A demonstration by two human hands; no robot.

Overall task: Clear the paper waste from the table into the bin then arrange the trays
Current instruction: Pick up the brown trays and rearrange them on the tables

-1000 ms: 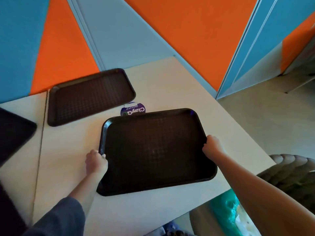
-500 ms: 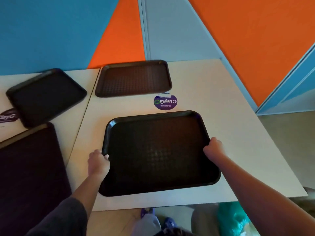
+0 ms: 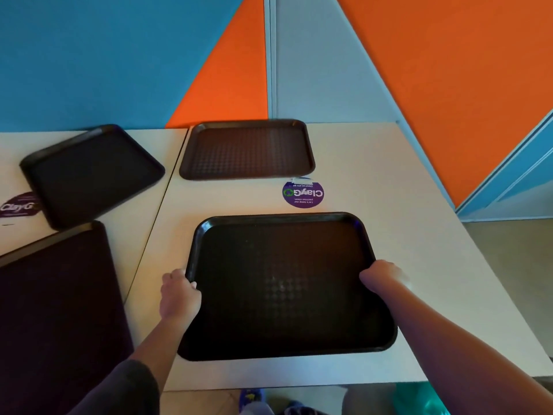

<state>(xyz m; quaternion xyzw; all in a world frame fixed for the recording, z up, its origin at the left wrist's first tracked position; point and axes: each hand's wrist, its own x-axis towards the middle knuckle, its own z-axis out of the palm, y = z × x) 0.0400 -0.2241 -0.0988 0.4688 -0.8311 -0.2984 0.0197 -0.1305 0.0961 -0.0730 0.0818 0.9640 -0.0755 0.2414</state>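
Observation:
A large black tray [image 3: 284,283] lies in front of me on the pale table [image 3: 404,235]. My left hand [image 3: 178,295] grips its left rim and my right hand [image 3: 384,275] grips its right rim. A brown tray [image 3: 248,149] sits at the back by the wall. Another black tray [image 3: 89,175] rests askew on the neighbouring table to the left. A dark tray [image 3: 57,310] fills the near left. No paper waste shows on the tables.
A round purple sticker [image 3: 302,193] is stuck on the table between the held tray and the brown one; a second sticker [image 3: 18,205] shows at far left. A green bag [image 3: 425,399] sits below the table's near edge. Orange and blue wall panels stand behind.
My view has swung left, bringing the two left trays fully into sight. Both hands keep their grip on the near tray, which has barely shifted on the table.

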